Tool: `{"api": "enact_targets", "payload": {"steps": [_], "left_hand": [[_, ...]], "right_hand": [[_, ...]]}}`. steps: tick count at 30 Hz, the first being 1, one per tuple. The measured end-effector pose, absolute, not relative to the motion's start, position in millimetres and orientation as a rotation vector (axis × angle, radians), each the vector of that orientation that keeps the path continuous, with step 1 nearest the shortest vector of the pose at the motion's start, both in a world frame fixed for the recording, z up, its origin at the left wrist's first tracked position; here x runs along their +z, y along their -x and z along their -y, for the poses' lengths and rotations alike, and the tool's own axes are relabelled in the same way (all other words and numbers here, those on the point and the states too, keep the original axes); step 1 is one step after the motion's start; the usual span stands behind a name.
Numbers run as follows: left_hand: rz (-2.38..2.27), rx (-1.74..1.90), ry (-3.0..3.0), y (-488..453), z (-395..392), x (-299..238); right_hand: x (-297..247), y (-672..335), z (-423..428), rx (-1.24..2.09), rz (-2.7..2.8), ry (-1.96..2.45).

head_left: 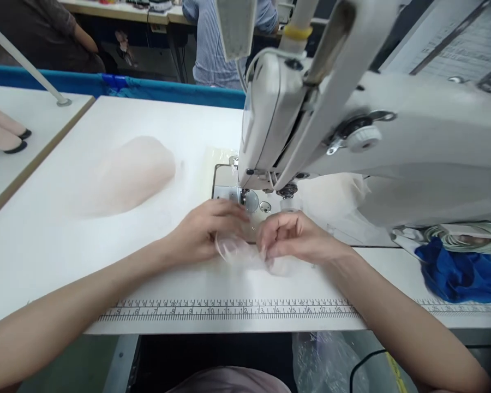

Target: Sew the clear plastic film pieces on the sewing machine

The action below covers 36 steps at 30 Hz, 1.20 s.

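A small piece of sheer, whitish fabric [243,254] stretches between my two hands, just in front of the sewing machine [265,114]. My left hand [210,226] is curled with the fabric's left end at its thumb and fingers. Its fingertips are blurred and lie close to the needle plate [225,180]. With thumb and fingers pinched together, my right hand [294,237] grips the other end of the fabric. Motion smears the cloth, so its edges cannot be made out.
A sheer beige piece [143,169] lies on the white table at left. More pale fabric [335,191] sits under the machine arm. A blue cloth [458,273] is at right, and a printed ruler [229,311] runs along the front edge. Other people sit beyond the blue cloth border.
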<state>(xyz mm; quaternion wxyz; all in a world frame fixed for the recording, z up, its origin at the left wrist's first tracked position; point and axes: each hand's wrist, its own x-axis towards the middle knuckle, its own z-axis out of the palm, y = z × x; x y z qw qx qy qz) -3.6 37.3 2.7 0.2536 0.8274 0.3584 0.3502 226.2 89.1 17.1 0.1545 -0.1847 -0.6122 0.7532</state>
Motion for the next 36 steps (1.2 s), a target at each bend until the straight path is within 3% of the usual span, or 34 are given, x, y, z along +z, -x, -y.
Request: {"api": "enact_targets", "payload": {"steps": [4, 7, 22, 27, 36], "left_hand": [[-0.864, 0.761, -1.490, 8.1, -31.1, 17.7], [-0.888, 0.685, -1.283, 7.0, -29.3, 22.5], [-0.983, 0.759, -1.429, 3.7, -20.8, 30.6], [-0.982, 0.724, -1.441, -0.7, -16.1, 32.6], [-0.986, 0.753, -1.469, -11.7, -9.7, 33.5]], "right_hand": [[15.9, -226.6, -93.7, 2.286, 1.368, 0.610], [12.6, -225.2, -95.3, 2.265, 1.354, 0.678], [41.0, -226.7, -78.7, 2.009, 1.641, 0.680], [40.2, -225.9, -62.4, 1.675, 1.613, 0.800], [46.5, -227.9, -27.0, 0.726, 2.000, 0.865]]}}
